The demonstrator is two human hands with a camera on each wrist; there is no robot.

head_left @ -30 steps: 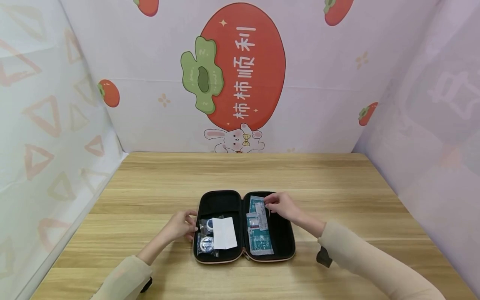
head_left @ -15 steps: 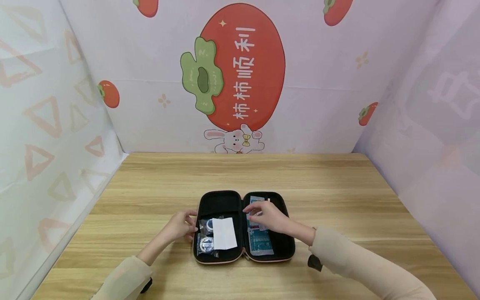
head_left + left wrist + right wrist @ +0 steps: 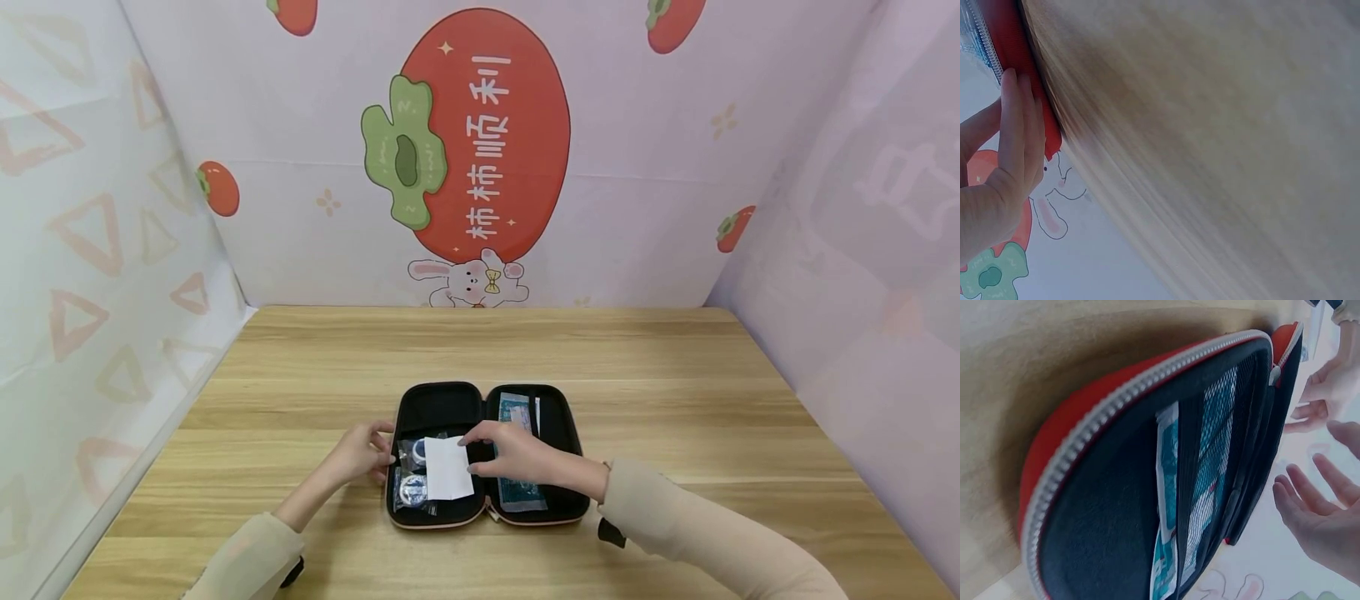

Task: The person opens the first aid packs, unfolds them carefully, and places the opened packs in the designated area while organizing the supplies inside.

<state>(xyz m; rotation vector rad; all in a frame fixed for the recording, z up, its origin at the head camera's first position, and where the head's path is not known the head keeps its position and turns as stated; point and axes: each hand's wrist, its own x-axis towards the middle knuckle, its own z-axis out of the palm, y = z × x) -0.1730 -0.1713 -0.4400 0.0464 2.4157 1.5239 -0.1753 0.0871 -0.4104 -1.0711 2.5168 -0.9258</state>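
A black-lined zip case [image 3: 438, 406] with a red outer shell [image 3: 1069, 425] lies unfolded on the wooden table. In its left half are a folded white paper [image 3: 448, 479] and clear packets holding round white-and-blue items [image 3: 412, 490]. Teal sachets [image 3: 522, 497] fill part of the right half, some behind black mesh [image 3: 1213, 437]. My right hand [image 3: 517, 457] reaches across the hinge, index finger and thumb spread at the paper's right edge. The right wrist view shows its fingers [image 3: 1313, 494] apart. My left hand [image 3: 358, 450] rests against the case's left side, fingers fairly straight along the red wall [image 3: 1013, 37].
Wood-grain table [image 3: 480, 346] surrounds the case. Printed cloth hangs behind it [image 3: 300, 242] and at both sides. A dark wrist strap [image 3: 611, 533] shows below the right sleeve.
My right hand has moved left, from the upper part of the right half, over the sachets, to the white paper. My left hand and the case have stayed in place.
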